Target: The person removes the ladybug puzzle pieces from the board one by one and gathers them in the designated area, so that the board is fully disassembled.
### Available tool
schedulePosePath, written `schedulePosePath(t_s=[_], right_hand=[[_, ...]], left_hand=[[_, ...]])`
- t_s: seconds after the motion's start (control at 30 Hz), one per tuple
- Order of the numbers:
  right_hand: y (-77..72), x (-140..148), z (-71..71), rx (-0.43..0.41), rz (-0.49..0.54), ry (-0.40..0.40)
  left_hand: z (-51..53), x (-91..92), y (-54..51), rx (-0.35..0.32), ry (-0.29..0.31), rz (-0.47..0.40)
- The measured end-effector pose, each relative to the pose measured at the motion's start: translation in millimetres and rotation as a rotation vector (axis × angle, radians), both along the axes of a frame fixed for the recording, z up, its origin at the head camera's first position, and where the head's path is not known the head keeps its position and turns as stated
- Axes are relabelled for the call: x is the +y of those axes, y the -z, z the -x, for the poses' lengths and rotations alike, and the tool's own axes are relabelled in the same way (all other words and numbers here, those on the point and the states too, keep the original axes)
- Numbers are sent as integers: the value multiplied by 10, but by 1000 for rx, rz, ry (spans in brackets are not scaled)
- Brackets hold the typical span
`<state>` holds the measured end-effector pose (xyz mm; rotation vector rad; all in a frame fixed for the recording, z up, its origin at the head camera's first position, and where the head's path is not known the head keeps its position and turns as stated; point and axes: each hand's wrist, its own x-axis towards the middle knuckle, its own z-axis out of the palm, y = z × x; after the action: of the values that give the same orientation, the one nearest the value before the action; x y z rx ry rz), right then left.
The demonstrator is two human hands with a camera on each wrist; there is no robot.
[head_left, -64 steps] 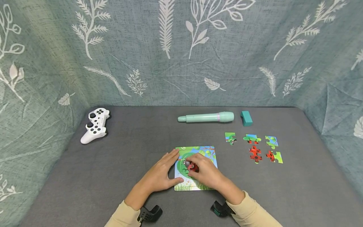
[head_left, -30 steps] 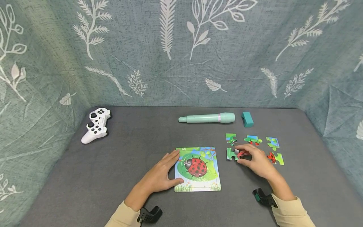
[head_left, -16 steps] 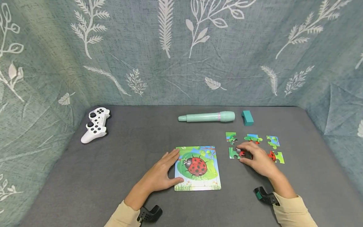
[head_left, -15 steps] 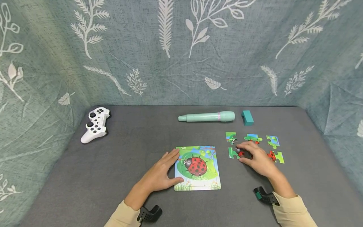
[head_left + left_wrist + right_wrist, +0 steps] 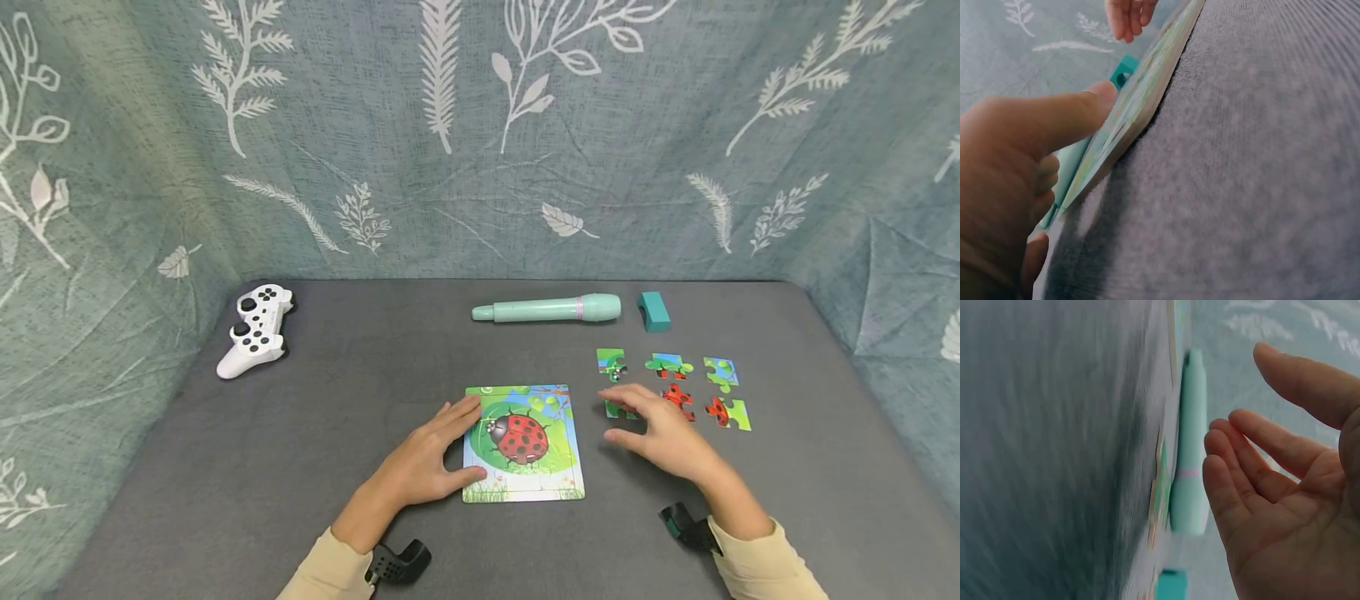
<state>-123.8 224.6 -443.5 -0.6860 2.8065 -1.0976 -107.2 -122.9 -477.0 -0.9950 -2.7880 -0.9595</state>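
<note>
In the head view a square ladybug puzzle board (image 5: 525, 479) lies on the grey table. My left hand (image 5: 427, 458) rests on its left edge, fingers and thumb spread; the left wrist view shows the thumb of that hand (image 5: 1016, 144) on the board's face (image 5: 1129, 112). My right hand (image 5: 663, 433) hovers right of the board with fingers apart, holding nothing, and partly covers a green piece (image 5: 617, 410). Around it lie a red piece (image 5: 677, 401), a red and green piece (image 5: 727, 412), and a top row of pieces (image 5: 667, 365). The right wrist view shows the right hand (image 5: 1285, 481) empty.
A mint green microphone-shaped object (image 5: 546, 309) and a teal block (image 5: 655, 312) lie behind the pieces. At the far left is a white game controller (image 5: 256, 331). A patterned curtain (image 5: 480, 200) hangs along the table's back and sides.
My right hand has carried a piece from the board to the loose pieces, let it go beside the green one and drawn slightly back left, its fingers apart. My left hand has stayed on the board.
</note>
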Motion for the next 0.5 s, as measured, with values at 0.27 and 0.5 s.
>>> schedulePosePath(t_s=[0.27,0.5], right_hand=[[29,-192,-227,-7,-26,-132],[93,-352,-341,-20,-75,-194]], left_hand=[[-71,148,-65,96,82,31],[-215,363,-55,226,196,95]])
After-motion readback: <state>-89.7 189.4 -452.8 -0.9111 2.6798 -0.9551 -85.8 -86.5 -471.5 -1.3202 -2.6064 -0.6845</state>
